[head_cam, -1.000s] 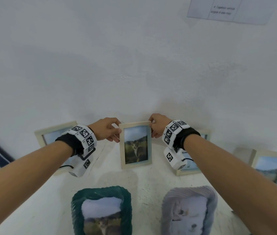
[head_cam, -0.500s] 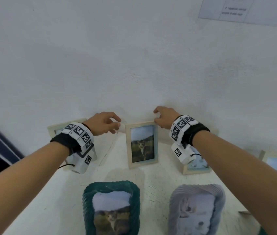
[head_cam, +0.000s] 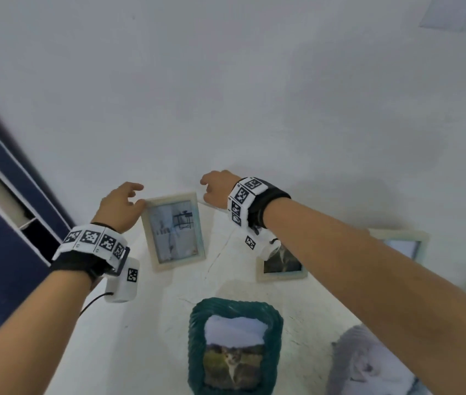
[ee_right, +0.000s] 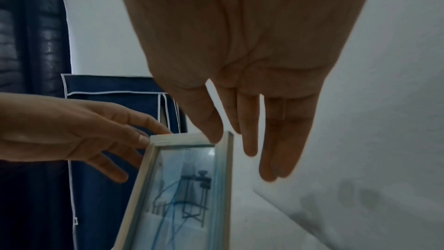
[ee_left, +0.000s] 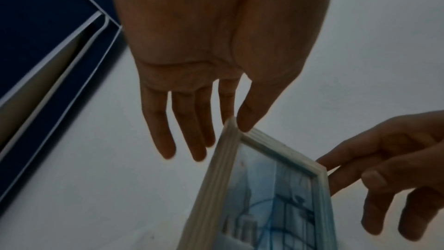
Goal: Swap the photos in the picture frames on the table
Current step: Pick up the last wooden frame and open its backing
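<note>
Head view: a pale wooden frame is stood upright on the white table near the wall. Its top left corner is touched by the thumb of the left hand, its top right corner by the right hand; both hands' fingers are held straight and slightly spread, nothing being gripped. A teal frame is seen nearer

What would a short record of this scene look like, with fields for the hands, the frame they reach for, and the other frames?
Left hand: open, thumb tip on the wooden frame's top left corner
Right hand: open, at the top right corner
Wooden frame: upright near the wall, glass reflecting the room
Teal frame: nearest, cat photo
Grey frame: right of teal
Table: white
</note>
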Tool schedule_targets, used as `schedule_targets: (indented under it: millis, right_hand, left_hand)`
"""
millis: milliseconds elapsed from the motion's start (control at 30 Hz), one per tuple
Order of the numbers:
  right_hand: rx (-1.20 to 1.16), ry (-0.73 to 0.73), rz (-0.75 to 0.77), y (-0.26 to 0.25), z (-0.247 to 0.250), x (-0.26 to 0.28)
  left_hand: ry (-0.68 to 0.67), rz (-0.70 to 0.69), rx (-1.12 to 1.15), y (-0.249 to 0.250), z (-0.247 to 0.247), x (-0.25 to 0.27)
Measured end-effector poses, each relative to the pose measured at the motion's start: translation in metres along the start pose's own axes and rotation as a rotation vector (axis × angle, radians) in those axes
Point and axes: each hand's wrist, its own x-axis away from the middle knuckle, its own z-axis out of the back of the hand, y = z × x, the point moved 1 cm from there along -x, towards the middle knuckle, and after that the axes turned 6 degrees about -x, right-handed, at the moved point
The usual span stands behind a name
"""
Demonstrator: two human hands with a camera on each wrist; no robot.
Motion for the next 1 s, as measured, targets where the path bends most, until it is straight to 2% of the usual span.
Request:
schedule_targets:
  millis: [133,300,533,700,833,1000]
  right_hand:
    - [0.085,-0.100,-0.006,-0.020,-0.013,-0.014]
    - [0.046,-0.061,-0.037,-0.028,0.003,-0.005]
    - [-0.282,0.236,-0.068,-0.010,0.058,0.046]
    - [-0.668,0.508,-0.017,0.014,0.094,0.128]
    - [-0.959,0.582,-0.002,0.024,0.099,0.223]
    - [-1.200,0.659,-0.082,0.055,0.065,0.337]
  left_hand:
    - [-0.112,0.073,0.211,-0.013,-0.006,0.011]
    - [-0.038,-0.015,0.257,-0.004,0.003,0.017]
    - [0.049,-0.246,0.322,0.064,0.047,0.033]
    - [0.029,-0.379,0.520,0.135,0.069,0.070]
    - [-0.068,-0.456,0.642,0.184,0.069,0.112]
    - [-0.227,-0.523,0.685,0.228,0.036,0.177]
